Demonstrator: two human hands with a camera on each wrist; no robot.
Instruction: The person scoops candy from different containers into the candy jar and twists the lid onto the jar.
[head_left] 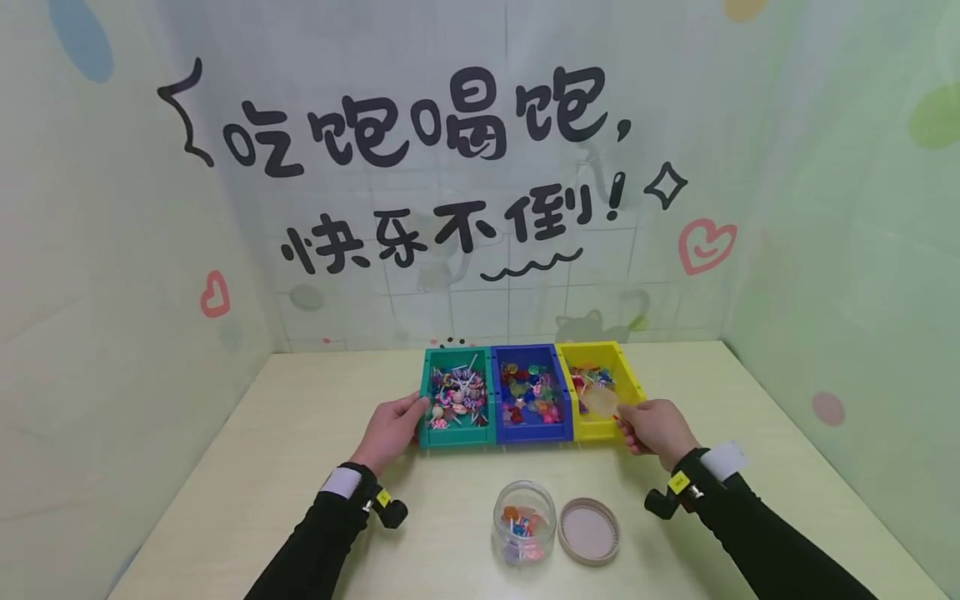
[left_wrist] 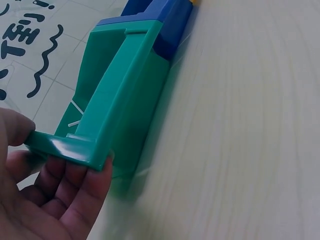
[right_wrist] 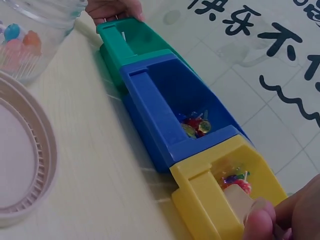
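Far left: left hand [head_left: 392, 429] gripped the outer end of the green bin [head_left: 453, 437], thumb on one side of the wall, fingers on the other; presumably this braced the whole row. The bin held small lollipop-like pieces [head_left: 459, 396], white sticks showing.

Centre: the blue bin [head_left: 534, 432] stood against the green one, with mixed colourful pieces [head_left: 528, 392] inside. Nearer the person, the clear jar [head_left: 548, 510] stood upright and uncovered, a few pieces [head_left: 522, 523] in it. Just right of it lay a round lid [head_left: 589, 532], likely set there to leave the mouth free.

Right: the yellow bin [head_left: 596, 430] closed the row. Right hand [head_left: 658, 432], well apart from the left, pinched a pale, scoop-like piece [head_left: 600, 402], its flat end over the front wall towards the contents, probably for reach. Exact shape unclear.
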